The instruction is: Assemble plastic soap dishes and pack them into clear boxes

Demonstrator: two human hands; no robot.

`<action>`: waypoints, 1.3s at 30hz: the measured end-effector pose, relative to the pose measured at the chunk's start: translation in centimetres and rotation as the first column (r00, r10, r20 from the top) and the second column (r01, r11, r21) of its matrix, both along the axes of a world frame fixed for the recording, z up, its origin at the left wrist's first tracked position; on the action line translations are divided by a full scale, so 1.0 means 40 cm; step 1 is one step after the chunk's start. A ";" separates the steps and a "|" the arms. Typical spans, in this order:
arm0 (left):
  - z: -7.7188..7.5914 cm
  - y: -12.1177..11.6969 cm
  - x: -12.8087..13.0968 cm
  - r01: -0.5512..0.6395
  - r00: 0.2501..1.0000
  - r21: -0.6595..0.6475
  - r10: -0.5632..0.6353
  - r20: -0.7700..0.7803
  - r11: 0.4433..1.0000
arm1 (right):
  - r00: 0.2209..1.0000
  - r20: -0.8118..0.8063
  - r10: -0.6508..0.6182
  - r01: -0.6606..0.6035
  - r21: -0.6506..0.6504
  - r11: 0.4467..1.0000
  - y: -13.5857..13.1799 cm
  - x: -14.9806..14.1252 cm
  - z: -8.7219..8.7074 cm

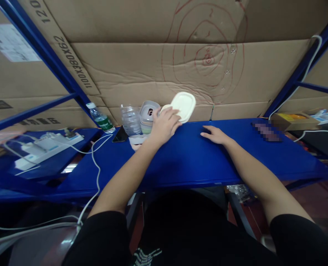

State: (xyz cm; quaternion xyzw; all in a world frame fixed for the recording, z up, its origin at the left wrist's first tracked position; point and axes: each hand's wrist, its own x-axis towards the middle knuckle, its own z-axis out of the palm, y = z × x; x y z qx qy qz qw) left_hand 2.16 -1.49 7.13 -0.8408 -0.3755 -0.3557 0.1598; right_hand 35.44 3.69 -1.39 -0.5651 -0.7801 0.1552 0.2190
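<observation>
My left hand [166,123] has its fingers closed on a cream, rounded-square lid [184,106], which is tilted up above the blue tabletop. Part of a second pale rounded piece [165,108] shows behind the fingers; how it sits there is hidden. Close by on the left stand a greyish container with a lid [149,111] and a stack of clear plastic tubs [131,120]. A white and pinkish piece [137,140] lies in front of them, below my left wrist. My right hand [216,135] rests on the table, fingers loosely stretched, holding nothing.
A green-labelled water bottle [101,120] and a dark phone-like object [120,135] are at the left. White cables [97,166] cross the left edge near a power strip [49,149]. Cardboard [136,62] backs the blue table [191,162]. A yellow-brown box [291,120] stands right.
</observation>
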 end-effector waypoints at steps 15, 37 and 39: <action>-0.171 -0.045 0.046 0.229 0.912 -0.318 -0.317 -0.261 0.920 | 0.731 -0.681 -0.035 -0.075 -0.130 0.989 -0.018 -0.037 0.024; -0.021 -0.032 -0.270 -0.308 0.950 -0.515 0.285 -0.125 0.800 | 0.971 0.237 0.013 0.004 -0.074 0.997 -0.027 -0.010 0.031; -0.024 -0.030 -0.271 -0.300 0.953 -0.534 0.270 -0.136 0.791 | 0.974 0.224 0.023 -0.008 -0.070 0.998 -0.027 -0.008 0.031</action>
